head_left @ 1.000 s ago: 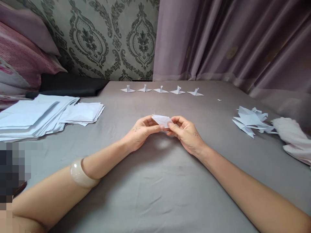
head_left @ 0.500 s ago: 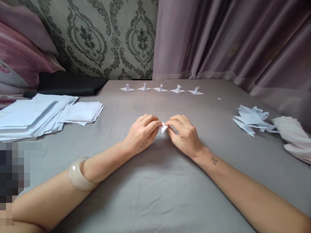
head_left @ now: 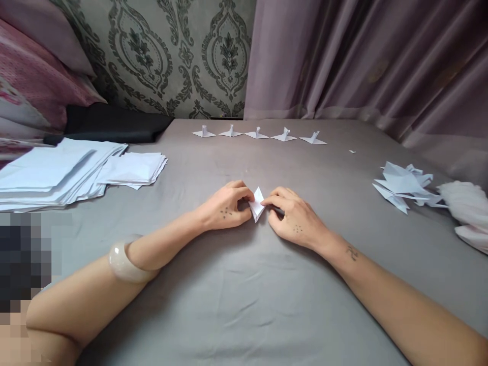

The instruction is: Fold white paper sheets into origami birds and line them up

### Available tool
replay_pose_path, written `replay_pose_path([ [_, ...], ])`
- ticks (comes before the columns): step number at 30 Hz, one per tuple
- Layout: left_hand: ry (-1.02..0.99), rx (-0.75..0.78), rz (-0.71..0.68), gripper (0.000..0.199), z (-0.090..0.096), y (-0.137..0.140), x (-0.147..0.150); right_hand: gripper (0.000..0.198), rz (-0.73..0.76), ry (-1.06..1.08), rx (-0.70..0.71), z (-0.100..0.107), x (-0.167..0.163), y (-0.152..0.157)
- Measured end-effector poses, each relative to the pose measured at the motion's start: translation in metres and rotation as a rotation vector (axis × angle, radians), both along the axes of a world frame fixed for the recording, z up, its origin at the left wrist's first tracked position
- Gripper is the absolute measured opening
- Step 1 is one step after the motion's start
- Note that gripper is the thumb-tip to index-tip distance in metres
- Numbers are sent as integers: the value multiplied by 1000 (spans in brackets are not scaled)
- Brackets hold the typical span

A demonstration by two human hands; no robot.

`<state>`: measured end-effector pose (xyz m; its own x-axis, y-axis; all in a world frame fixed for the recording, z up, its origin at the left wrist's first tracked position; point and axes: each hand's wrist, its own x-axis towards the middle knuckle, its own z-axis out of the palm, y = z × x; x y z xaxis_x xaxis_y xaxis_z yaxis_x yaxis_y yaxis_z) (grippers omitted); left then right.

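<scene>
The fingers (head_left: 246, 193) of the left hand (head_left: 224, 208) are pinched on the left edge of a small folded paper (head_left: 257, 206). The right hand (head_left: 297, 216) has one finger touching the paper's right side, and its thumb is apart from that finger, just beside the paper. The folded paper is between the two hands, in the middle. It is white and pointy, with one tip facing away from the person and one facing toward them. It is hard to tell if it lies flat on the gray sheet (head_left: 236, 305) or sits a tiny bit above it.

The left arm wears a shiny, pale bangle (head_left: 124, 264). Both hands have little dark dots on the back.

Farther back, five small paper shapes (head_left: 258, 134) are in a row, each with a part that sticks up. Near the right end of the row is a tiny white scrap (head_left: 352, 151). On the right is a messy heap of folded papers (head_left: 404, 180), with a pale cloth (head_left: 463, 208) next to it. On the left is a big paper pile (head_left: 49, 170), and a smaller paper pile (head_left: 133, 169) touches it. Behind them is a black thing (head_left: 118, 123). At the back are a patterned wall (head_left: 183, 56) and a purple curtain (head_left: 324, 56).
</scene>
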<state>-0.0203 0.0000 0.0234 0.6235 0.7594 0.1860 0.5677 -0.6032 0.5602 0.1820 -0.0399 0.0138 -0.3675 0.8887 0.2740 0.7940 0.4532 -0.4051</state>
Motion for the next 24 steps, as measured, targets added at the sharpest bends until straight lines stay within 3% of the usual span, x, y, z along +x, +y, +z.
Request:
replay_pose_path([
  [5,-36,-140,28,17,7,3,-3,16,-22,143,-96,1,0,3],
  [14,-82,-194,103,20,-4,10,-3,21,-118,273,-203,1,-3,12],
  [24,-64,-174,185,16,-6,10,3,21,-184,276,-193,1,-8,17],
])
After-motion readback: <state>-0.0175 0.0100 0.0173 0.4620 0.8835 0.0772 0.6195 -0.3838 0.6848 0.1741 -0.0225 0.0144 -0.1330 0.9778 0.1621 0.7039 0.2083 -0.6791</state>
